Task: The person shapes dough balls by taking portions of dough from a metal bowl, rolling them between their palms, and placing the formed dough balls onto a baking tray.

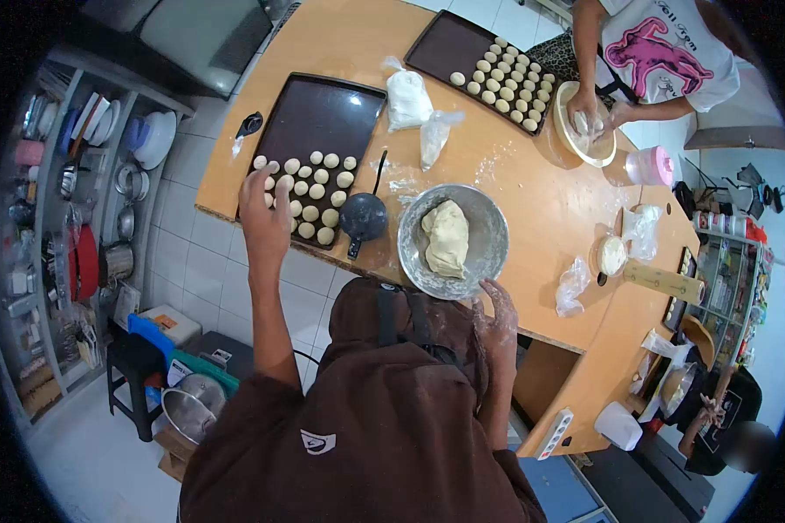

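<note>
My left hand (266, 209) is over the near left corner of a dark tray (327, 113), its fingers at the small round dough balls (311, 213); what the fingertips hold, if anything, is hidden. My right hand (497, 321), dusted with flour, has its fingers apart at the near rim of a metal bowl (495, 222). Inside that bowl lies a large lump of pale dough (446, 240). Between tray and bowl sits a round black scale (363, 216).
Flour bags (407, 100) stand behind the bowl. Across the table, a person's hands work in a cream bowl (569, 139) beside another tray of dough balls (436, 44). A rolling pin (665, 282) and plastic bag (572, 288) lie right. Another person is at far right.
</note>
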The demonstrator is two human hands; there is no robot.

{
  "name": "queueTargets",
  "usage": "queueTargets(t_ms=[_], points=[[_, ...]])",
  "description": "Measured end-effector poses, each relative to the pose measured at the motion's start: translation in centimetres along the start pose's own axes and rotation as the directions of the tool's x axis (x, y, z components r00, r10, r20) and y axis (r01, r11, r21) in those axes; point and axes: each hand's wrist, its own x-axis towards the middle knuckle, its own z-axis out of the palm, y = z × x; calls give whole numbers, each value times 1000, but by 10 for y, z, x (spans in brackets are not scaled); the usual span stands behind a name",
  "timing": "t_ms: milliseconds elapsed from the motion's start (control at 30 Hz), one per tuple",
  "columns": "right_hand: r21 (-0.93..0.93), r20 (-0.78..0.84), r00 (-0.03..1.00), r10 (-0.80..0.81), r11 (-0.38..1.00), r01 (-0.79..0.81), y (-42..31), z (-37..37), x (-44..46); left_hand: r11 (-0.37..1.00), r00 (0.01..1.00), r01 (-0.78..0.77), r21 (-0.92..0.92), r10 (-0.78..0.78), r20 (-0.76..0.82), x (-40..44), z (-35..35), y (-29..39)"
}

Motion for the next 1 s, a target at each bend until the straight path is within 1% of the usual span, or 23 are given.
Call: queueTargets(t_ms=[33, 133, 233, 267, 300, 367, 400, 433, 467, 500, 600, 667, 700, 767, 800, 900, 933, 967, 1000], points=[[-3, -4, 1000, -1, 1000, 1, 1, -1, 1, 999, 998, 24, -27, -25, -55, -11, -1, 6], [-11, -12, 1000, -8, 1000, 8, 3, -1, 5, 999, 993, -35, -37, 30, -116, -33, -5, 29], [-4, 0, 999, -32, 999, 32, 5, 3, 12, 972, 969, -224, -76, 214, -120, -43, -9, 55], [3, 12, 999, -45, 999, 45, 4, 5, 16, 943, 943, -319, -99, 304, -138, -44, -9, 65], [11, 24, 998, -59, 998, 59, 2, 8, 21, 916, 926, -375, -145, 361, -113, -48, -4, 72], [-36, 8, 986, -165, 986, 165, -6, 13, 36, 845, 876, -480, -237, 477, -71, -56, 9, 84], [-60, -1, 976, -217, 975, 216, -10, 17, 45, 812, 853, -503, -296, 522, -14, -61, 19, 90], [-90, 51, 981, -185, 978, 189, -11, 21, 53, 777, 822, -519, -357, 568, 41, -67, 31, 94], [-121, 102, 983, -150, 979, 162, -10, 27, 60, 813, 785, -442, -378, 555, 277, -73, 39, 100], [-153, 151, 982, -115, 979, 138, -6, 34, 68, 852, 697, -364, -377, 518, 496, -78, 48, 105], [-305, 124, 992, -12, 951, 49, 29, 78, 84, 900, 522, -325, -290, 427, 739, -85, 95, 110], [-376, 164, 981, 100, 926, -31, 11, 77, 90, 891, 528, -375, -256, 432, 731, -91, 129, 105], [-413, 181, 970, 160, 908, -72, 3, 76, 92, 886, 529, -397, -240, 435, 729, -89, 134, 110], [-307, 5, 999, -54, 950, 53, 48, 117, 81, 884, 510, -327, -335, 463, 725, -84, 136, 124], [-297, 31, 999, -44, 954, 51, 49, 117, 83, 879, 502, -289, -379, 477, 722, -81, 134, 132], [-255, 118, 993, -18, 966, 48, 46, 122, 92, 895, 540, -163, -416, 433, 722, -77, 124, 139], [-237, 151, 989, -7, 971, 43, 45, 125, 91, 876, 564, -172, -451, 463, 684, -79, 129, 132], [-213, 147, 989, 23, 977, 9, 47, 129, 90, 855, 586, -180, -486, 490, 646, -84, 139, 118], [-188, 143, 988, 53, 982, -26, 52, 135, 89, 855, 583, -171, -490, 489, 649, -87, 140, 112]])
